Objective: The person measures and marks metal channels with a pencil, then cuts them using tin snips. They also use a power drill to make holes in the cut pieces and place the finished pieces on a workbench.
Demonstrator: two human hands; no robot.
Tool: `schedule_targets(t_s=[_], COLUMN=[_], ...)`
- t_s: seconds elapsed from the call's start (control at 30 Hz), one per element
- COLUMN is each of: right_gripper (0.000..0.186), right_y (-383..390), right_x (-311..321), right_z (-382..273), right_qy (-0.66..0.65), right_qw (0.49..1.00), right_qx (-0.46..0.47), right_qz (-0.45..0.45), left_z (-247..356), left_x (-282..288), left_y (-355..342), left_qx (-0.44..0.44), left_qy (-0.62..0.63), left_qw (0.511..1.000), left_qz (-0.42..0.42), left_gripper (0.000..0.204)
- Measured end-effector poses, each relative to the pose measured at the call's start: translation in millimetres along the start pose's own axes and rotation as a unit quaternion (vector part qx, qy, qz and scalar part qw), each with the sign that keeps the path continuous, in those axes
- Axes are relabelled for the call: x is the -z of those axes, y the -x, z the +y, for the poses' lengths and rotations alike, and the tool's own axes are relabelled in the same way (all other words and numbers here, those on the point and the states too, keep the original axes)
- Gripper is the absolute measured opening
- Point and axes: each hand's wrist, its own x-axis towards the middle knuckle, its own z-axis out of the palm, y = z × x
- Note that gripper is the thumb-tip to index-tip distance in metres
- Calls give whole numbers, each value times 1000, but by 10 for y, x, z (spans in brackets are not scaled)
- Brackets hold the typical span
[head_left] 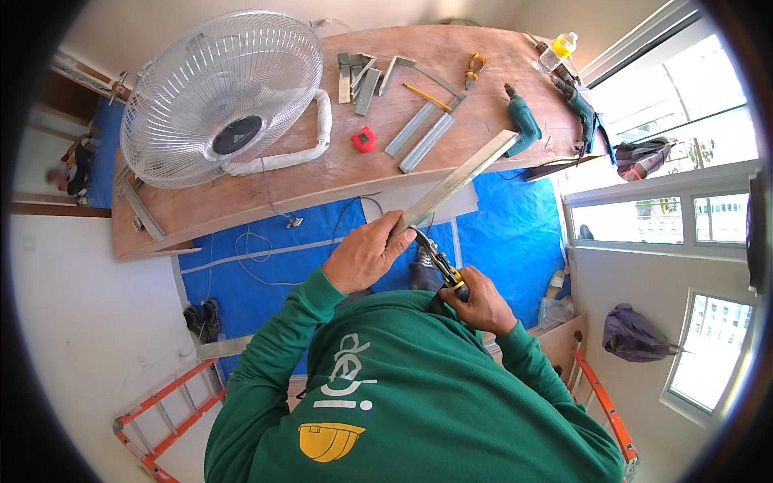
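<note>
My left hand [369,251] is closed round the lower end of a long pale metal strip [457,181], which angles up to the right over the wooden bench's edge. My right hand [481,299] grips black and yellow metal snips [443,266], whose jaws meet the strip beside my left thumb. Beyond the strip on the bench [290,177] lie short metal channel pieces [427,141], a yellow pencil [423,97], a red tape measure [363,138] and a green drill [523,121].
A large fan [221,97] occupies the bench's left. Pliers [475,68], another power tool [581,113] and a bottle [555,52] sit at right. Blue sheeting [507,241] with loose cables covers the floor. Shoes [208,320] and orange ladder sections [165,414] are at left, another ladder [608,406] at right.
</note>
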Motion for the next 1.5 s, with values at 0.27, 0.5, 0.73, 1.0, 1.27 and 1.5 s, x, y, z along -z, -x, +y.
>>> schedule_targets(t_s=[0.27,0.5,0.73,1.0,1.27,1.5], right_gripper=[36,31,37,53,83,67], right_y=[-7,-61,-237,-184,-115,-61], right_x=[-53,-182,-391,-260,-44,181], right_z=[-38,119,319,446,254,288], right_qy=[-87,-137,-166,-237,-46,-195], right_qw=[994,989,984,967,995,981], right_qx=[-21,-34,-57,-39,27,-1], right_qz=[70,38,9,-85,84,10], left_z=[80,57,-146,-168,-183,-28], left_x=[10,-23,-117,-47,-28,115], left_y=[-119,-204,-308,-380,-397,-474], left_qx=[-27,-17,14,85,45,24], left_qy=[-18,-28,-77,-31,16,2], left_qw=[999,998,995,990,997,999], left_qz=[-24,-49,-69,-105,-67,-28], left_gripper=[58,60,62,64,64,66])
